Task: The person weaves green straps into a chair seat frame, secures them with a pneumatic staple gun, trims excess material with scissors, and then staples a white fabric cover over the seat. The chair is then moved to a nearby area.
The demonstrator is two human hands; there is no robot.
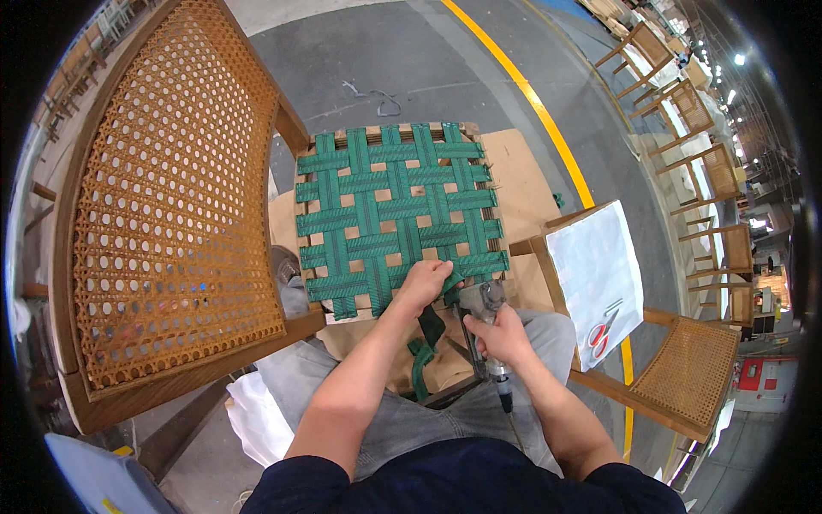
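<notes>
In front of me is a wooden chair seat frame [301, 193] crossed by woven green webbing [377, 210] with dark stripes. My left hand [422, 285] is closed at the frame's near edge, its fingers pinching the end of a green webbing strap [454, 283]. A grey pneumatic staple gun [481, 300] is gripped in my right hand [503, 336], its nose against or very near the frame's near right corner. An air hose [516, 431] trails from its handle toward me. Loose green webbing [419, 367] hangs below the edge, between my knees.
The chair's tall cane backrest [175, 197] rises at the left. At the right, red-handled scissors [600, 337] and small metal strips [613, 305] lie on a white-covered seat [591, 257]. Cardboard [521, 176] lies beneath the work. Several chairs [687, 109] stand beyond the yellow floor line [531, 90].
</notes>
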